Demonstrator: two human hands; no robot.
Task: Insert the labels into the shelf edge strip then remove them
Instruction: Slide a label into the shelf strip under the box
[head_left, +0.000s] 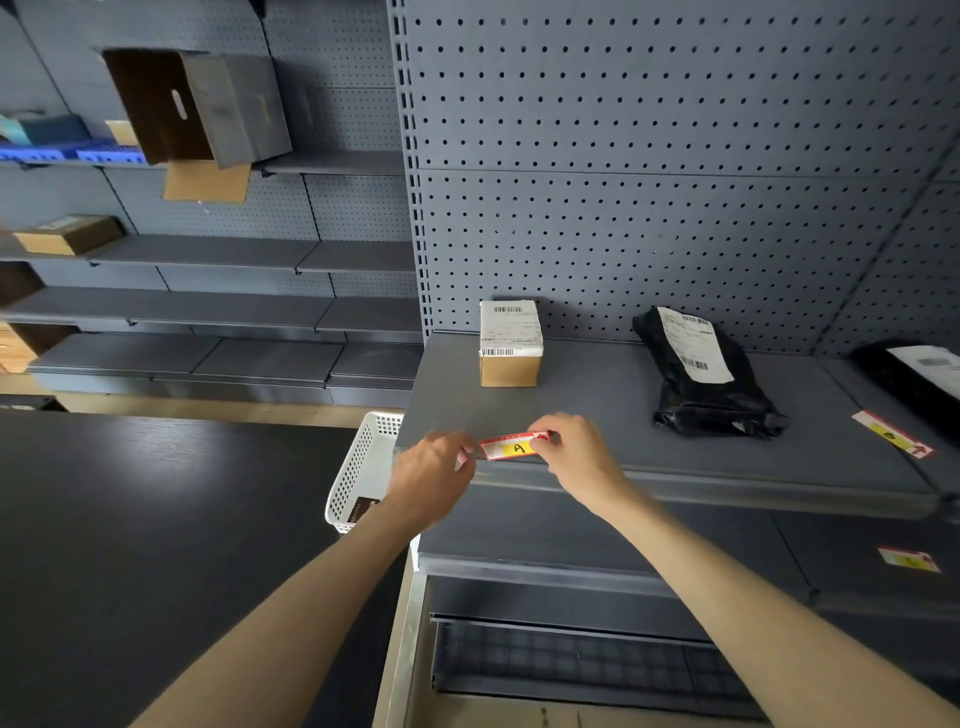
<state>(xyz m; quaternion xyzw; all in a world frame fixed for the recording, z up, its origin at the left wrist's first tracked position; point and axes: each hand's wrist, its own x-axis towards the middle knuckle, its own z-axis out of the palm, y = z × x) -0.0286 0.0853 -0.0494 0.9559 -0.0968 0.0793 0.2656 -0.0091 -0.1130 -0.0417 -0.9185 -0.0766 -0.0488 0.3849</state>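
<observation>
A red and yellow label marked "A" (514, 448) lies along the front of the grey shelf, just above the shelf edge strip (675, 480). My left hand (431, 478) pinches its left end and my right hand (574, 457) pinches its right end. I cannot tell whether the label's lower edge sits in the strip. A second label (892, 434) lies flat on the shelf at the far right. A third label (909, 560) lies on the shelf below, at the right.
A small cardboard box (510, 344) and a black mailer bag (701, 374) stand on the shelf behind the hands. A white mesh basket (358, 467) hangs off the dark table (156, 545) at the left. Another black parcel (919, 376) lies at far right.
</observation>
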